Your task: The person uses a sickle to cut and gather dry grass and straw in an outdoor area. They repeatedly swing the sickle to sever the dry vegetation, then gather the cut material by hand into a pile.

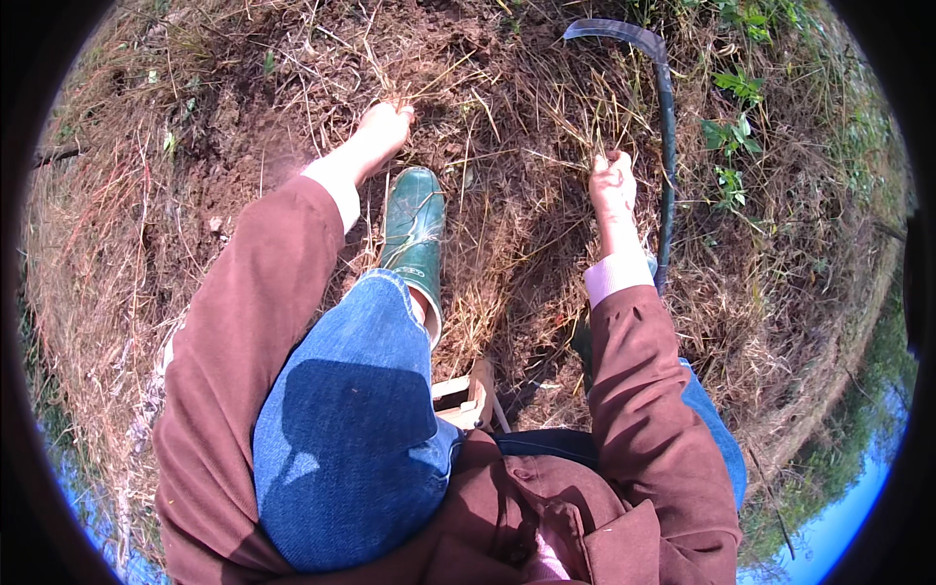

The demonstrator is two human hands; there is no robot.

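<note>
My left hand (385,131) is closed around dry grass stalks (379,67) ahead of the green rubber boot (414,219). To the right, my right hand (613,186) has its fingers curled on a tuft of dry grass (596,124). Just beyond that hand lies a sickle (667,131), its curved blade (613,29) toward the top and pointing left. The lower end of its long dark handle disappears near my right cuff. Both forearms are in brown sleeves, and the hands are well apart.
Bare reddish soil (241,124) and straw cover the ground around me. Green leafy weeds (737,135) grow right of the sickle. A small wooden frame (479,391), partly hidden, stands beneath me between my jean-clad legs (351,439). Trees and sky show at the lower right rim.
</note>
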